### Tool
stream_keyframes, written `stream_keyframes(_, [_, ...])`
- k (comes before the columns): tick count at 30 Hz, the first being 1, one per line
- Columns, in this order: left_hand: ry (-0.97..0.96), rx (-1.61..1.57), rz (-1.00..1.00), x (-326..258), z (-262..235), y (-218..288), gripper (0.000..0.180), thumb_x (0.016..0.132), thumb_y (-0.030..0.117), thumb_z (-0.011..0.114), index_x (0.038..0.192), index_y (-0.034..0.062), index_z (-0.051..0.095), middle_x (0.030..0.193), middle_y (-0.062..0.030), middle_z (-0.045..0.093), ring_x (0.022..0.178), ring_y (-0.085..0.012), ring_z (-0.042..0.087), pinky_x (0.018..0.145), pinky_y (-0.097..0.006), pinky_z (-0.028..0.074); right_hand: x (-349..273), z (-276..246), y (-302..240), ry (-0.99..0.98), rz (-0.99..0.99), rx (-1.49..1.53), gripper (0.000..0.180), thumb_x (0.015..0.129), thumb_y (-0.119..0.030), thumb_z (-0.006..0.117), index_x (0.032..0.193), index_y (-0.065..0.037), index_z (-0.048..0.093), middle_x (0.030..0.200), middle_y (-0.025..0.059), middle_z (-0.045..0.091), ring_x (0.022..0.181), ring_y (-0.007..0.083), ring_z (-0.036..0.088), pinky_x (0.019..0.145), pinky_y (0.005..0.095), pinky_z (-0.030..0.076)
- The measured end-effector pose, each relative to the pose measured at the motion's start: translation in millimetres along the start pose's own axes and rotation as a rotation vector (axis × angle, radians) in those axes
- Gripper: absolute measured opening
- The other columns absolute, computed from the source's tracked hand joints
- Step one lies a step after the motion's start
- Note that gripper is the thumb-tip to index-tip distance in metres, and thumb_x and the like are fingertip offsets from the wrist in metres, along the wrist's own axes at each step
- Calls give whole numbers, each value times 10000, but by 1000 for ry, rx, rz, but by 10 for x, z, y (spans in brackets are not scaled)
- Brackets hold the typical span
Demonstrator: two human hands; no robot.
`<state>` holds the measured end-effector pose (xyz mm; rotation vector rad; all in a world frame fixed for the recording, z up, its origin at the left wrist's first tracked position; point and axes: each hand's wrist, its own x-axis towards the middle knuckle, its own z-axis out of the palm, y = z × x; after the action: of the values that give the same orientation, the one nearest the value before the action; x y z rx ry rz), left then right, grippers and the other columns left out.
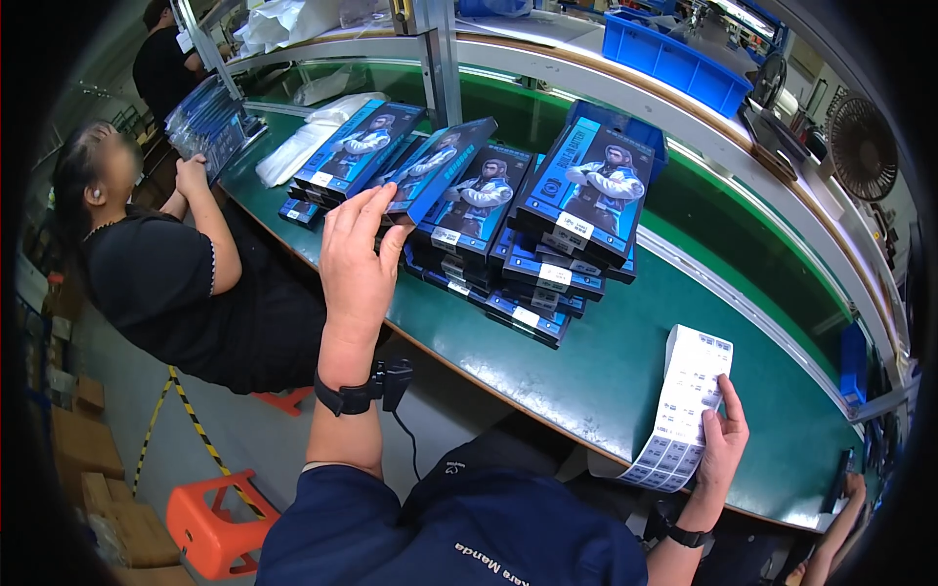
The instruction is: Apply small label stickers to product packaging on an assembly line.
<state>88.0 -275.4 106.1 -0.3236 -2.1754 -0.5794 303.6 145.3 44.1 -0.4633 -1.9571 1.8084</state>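
Note:
My left hand (pixel 358 256) is raised at the near end of a flat blue-and-black box (pixel 438 166), fingers on its upper edge and thumb below. That box is tilted over the stacks and shows a printed figure. Beside it lie similar boxes: one stack (pixel 477 200) in the middle, a taller stack (pixel 594 186) to the right and another (pixel 357 146) to the left. Several carry small white labels. Over at the table's front edge, my right hand (pixel 723 439) grips a strip of white labels (pixel 696 381), whose printed lower end hangs past the edge.
The green table (pixel 586 381) runs diagonally. At left a person (pixel 186 244) sits with hands near another box pile. A blue bin (pixel 674 61) and a fan (pixel 865 146) stand on the shelf above. An orange stool (pixel 217 523) is on the floor. Another person's hand (pixel 855 485) shows far right.

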Motion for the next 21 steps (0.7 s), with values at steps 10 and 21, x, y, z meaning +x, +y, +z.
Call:
stream_keyframes(10, [-288, 142, -73, -57, -155, 220, 752, 725, 135, 843, 1413, 175, 542, 1507, -140, 410, 1382, -370, 385, 1121, -500, 318, 1, 39, -9, 6, -38, 28, 513, 892, 133, 505, 1400, 66, 521, 1334, 159, 594, 998, 126, 663, 865, 233, 522])
stream_keyframes(21, [-291, -62, 281, -145, 54, 499, 615, 745, 157, 822, 1322, 178, 612, 1503, -78, 454, 1415, -301, 383, 1164, -583, 190, 5, 73, -32, 28, -28, 6, 513, 896, 134, 500, 1404, 66, 519, 1327, 167, 601, 1024, 141, 659, 878, 245, 518])
